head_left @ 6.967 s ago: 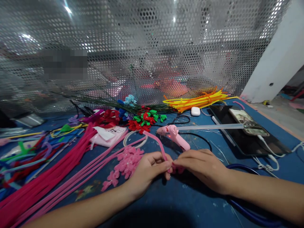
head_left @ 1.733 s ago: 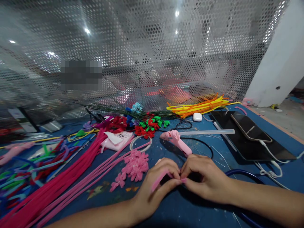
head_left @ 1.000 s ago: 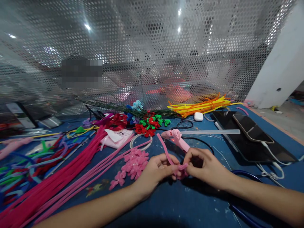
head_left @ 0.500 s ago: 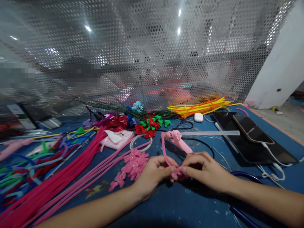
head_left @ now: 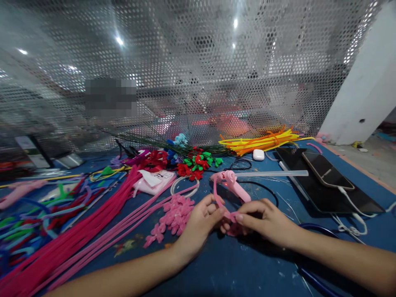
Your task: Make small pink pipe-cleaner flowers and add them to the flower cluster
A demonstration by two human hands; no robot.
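Between my two hands is a pink pipe cleaner (head_left: 217,196), its free end curving up and its lower part bent into small loops. My left hand (head_left: 206,218) pinches it with thumb and fingers. My right hand (head_left: 261,216) grips the looped part, partly hidden under the fingers. Just beyond my hands lies a pink glue gun (head_left: 236,187) with a clear glue stick (head_left: 275,173) in its back. Left of my left hand rests a cluster of pink pipe cleaner flowers (head_left: 176,214).
Pink and magenta pipe cleaners (head_left: 89,222) run along the left, beside a mixed colourful pile (head_left: 40,218). Behind lie red and green flowers (head_left: 196,163) and a yellow-orange bundle (head_left: 261,141). A phone (head_left: 328,169) sits on a tablet (head_left: 312,192) at right. A perforated metal screen (head_left: 198,82) stands behind.
My left hand has turned slightly and the pipe cleaner's free end has shifted a little right and down. My right hand keeps its grip almost in place. The view has shifted slightly.
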